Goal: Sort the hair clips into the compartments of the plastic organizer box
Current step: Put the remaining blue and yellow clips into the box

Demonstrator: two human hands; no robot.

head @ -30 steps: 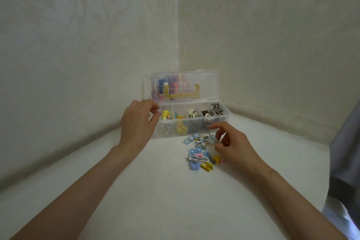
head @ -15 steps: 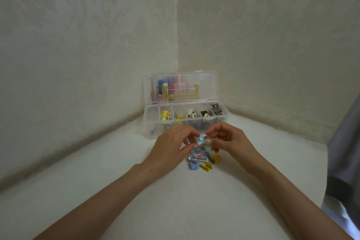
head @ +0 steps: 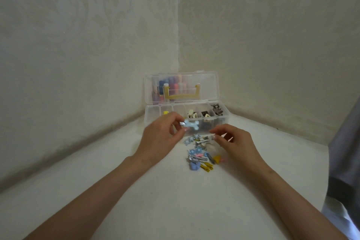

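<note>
Dim, soft light; wide-angle edge distortion

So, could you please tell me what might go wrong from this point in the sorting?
The left hand pinches the light blue clip by one end only, in front of the organizer box. It could slip and land in a wrong compartment. The right hand has its fingers curled at the far edge of the tangled pile of clips, so lifting one may drag others along or scatter them over the white surface.
</note>
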